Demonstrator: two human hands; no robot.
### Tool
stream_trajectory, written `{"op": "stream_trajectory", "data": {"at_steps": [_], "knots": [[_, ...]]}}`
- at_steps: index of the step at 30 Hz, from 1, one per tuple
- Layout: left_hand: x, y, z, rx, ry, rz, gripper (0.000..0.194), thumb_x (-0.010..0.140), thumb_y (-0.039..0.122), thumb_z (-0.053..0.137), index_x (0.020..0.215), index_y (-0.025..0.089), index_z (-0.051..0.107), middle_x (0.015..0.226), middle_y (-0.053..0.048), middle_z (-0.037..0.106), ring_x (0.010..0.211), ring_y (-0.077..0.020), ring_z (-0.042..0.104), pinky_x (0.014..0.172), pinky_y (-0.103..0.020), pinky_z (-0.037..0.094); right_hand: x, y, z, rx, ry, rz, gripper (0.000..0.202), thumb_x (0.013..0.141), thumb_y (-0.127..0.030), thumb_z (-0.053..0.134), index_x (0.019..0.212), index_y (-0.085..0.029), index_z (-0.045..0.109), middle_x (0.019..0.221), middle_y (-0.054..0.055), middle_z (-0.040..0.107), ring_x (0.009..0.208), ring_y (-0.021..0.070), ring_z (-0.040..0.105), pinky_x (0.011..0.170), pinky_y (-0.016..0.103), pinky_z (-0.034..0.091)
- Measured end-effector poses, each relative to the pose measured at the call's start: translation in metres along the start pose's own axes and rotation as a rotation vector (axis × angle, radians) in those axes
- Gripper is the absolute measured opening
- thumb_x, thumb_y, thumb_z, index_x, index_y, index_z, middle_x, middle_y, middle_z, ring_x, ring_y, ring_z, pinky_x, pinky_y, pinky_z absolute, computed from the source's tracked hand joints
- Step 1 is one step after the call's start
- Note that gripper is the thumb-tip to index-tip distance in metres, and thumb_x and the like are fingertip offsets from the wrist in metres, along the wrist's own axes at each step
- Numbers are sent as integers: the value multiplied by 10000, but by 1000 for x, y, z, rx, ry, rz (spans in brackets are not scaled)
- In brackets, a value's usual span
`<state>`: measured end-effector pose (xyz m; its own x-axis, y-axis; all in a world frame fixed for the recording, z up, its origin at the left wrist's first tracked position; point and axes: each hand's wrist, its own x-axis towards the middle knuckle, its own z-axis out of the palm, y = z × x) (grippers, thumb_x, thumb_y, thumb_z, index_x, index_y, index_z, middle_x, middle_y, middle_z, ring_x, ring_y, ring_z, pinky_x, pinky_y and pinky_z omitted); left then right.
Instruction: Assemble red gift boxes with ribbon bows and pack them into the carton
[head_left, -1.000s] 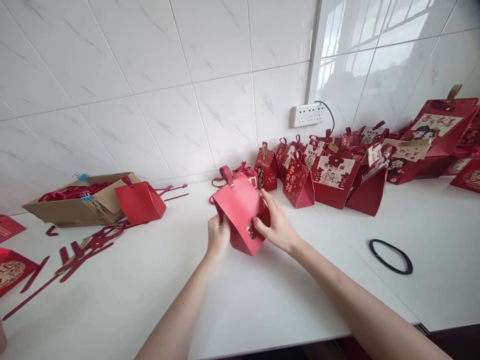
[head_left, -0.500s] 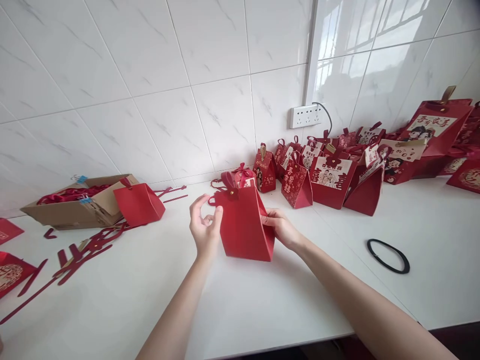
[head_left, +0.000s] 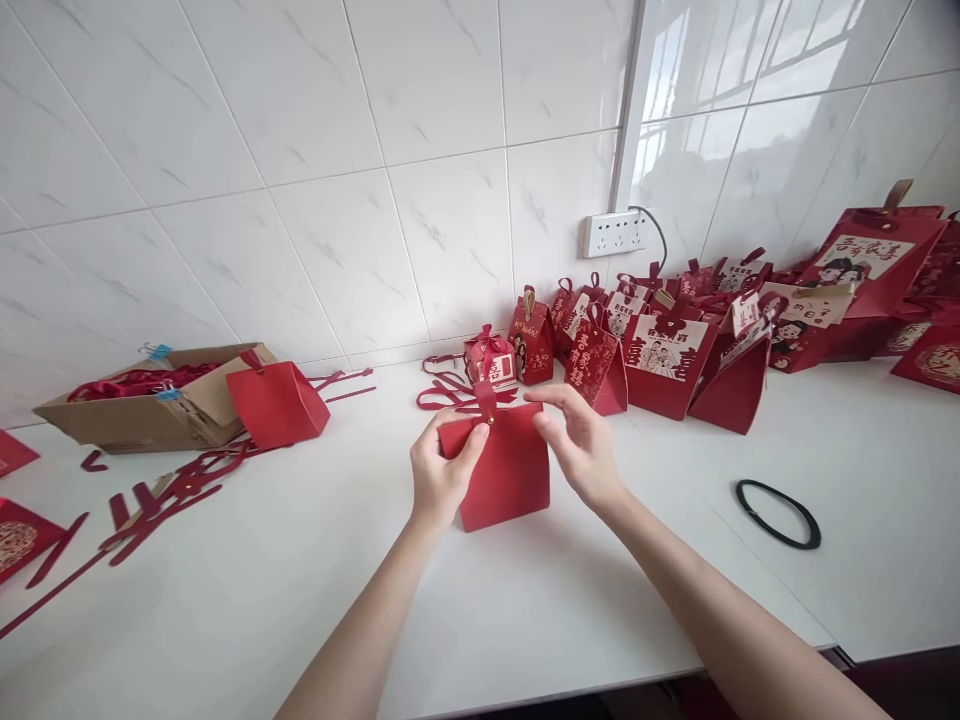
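A plain red paper gift box (head_left: 510,475) with a ribbon loop and a small brass stud at its top stands upright on the white table before me. At its top left edge my left hand (head_left: 444,465) grips it, thumb on the front beside the stud, other fingers behind. My right hand (head_left: 583,445) is at the top right corner, thumb and forefinger curved and apart, their tips at the edge. Whether those tips press on the paper I cannot tell. Behind the box lie loose dark red ribbons (head_left: 435,398) and a small box with a bow (head_left: 491,360).
Several finished red gift boxes (head_left: 664,360) crowd the back right. A cardboard carton (head_left: 135,428) of red ribbon stands left, with another plain red box (head_left: 277,405) against it and ribbon strips (head_left: 176,500) in front. A black ring (head_left: 780,515) lies at right. A power strip (head_left: 615,235) is on the wall.
The red box has turned so its front faces me. My left hand has closed on its top edge; my right hand has come out of its open side to the top right corner.
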<state>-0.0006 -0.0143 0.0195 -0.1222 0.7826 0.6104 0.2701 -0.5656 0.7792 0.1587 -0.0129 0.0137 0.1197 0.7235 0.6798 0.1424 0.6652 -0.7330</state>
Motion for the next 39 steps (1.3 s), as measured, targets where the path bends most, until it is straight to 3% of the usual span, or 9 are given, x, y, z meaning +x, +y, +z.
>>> {"op": "stream_trajectory", "data": {"at_steps": [3, 6, 10, 13, 19, 26, 32, 39], "knots": [[-5, 0, 2, 24, 5, 131, 111, 752, 313, 664, 743, 209, 627, 699, 9, 654, 648, -148, 612, 628, -259, 483, -3, -5, 3, -78, -47, -209, 101, 839, -272, 606, 932, -236, 616, 873, 37, 631, 840, 183, 599, 757, 331, 509], [-6, -5, 2, 39, -20, 401, 46, 789, 242, 633, 829, 220, 635, 810, -17, 693, 782, -176, 653, 699, -299, 513, -5, -3, 5, -168, -17, -395, 93, 856, -155, 555, 873, -234, 602, 791, 27, 592, 746, 162, 586, 643, 302, 520], [2, -13, -2, 171, -6, 695, 73, 827, 233, 597, 765, 244, 633, 780, 0, 703, 815, -176, 668, 831, -396, 505, -5, 4, 3, -255, -15, -634, 195, 861, -71, 503, 881, -253, 573, 800, 19, 573, 783, 157, 594, 768, 369, 549], [6, -15, -6, 272, 36, 758, 141, 840, 237, 589, 705, 253, 626, 699, 24, 688, 700, -143, 658, 816, -394, 504, -4, 7, 2, -276, -37, -700, 220, 866, -55, 496, 921, -257, 562, 825, 15, 546, 807, 143, 587, 866, 409, 544], [6, -14, -5, 363, 63, 970, 206, 790, 32, 562, 768, 235, 590, 708, 22, 658, 694, -131, 646, 736, -346, 527, -4, 9, 2, -341, -87, -722, 246, 873, -40, 463, 993, -237, 546, 869, 24, 501, 821, 133, 575, 897, 419, 538], [5, -16, -2, 342, 53, 966, 206, 793, 4, 553, 803, 210, 552, 737, 10, 619, 719, -128, 615, 725, -336, 535, -5, 9, 4, -364, -72, -719, 256, 856, -13, 493, 998, -223, 534, 856, 35, 496, 794, 147, 572, 818, 383, 553], [2, -15, -3, 218, -142, 718, 235, 813, 82, 552, 1022, 191, 552, 893, -55, 631, 828, -159, 613, 683, -289, 534, -5, 6, 2, -286, -87, -597, 184, 880, -69, 487, 964, -224, 538, 824, 44, 530, 753, 154, 546, 620, 293, 527], [5, -4, -6, 190, -161, 716, 188, 790, 46, 579, 908, 193, 586, 799, -11, 627, 722, -120, 587, 651, -240, 503, -4, 1, 2, -242, -108, -515, 119, 882, -118, 510, 925, -213, 567, 828, 42, 518, 745, 147, 533, 597, 269, 492]]}}
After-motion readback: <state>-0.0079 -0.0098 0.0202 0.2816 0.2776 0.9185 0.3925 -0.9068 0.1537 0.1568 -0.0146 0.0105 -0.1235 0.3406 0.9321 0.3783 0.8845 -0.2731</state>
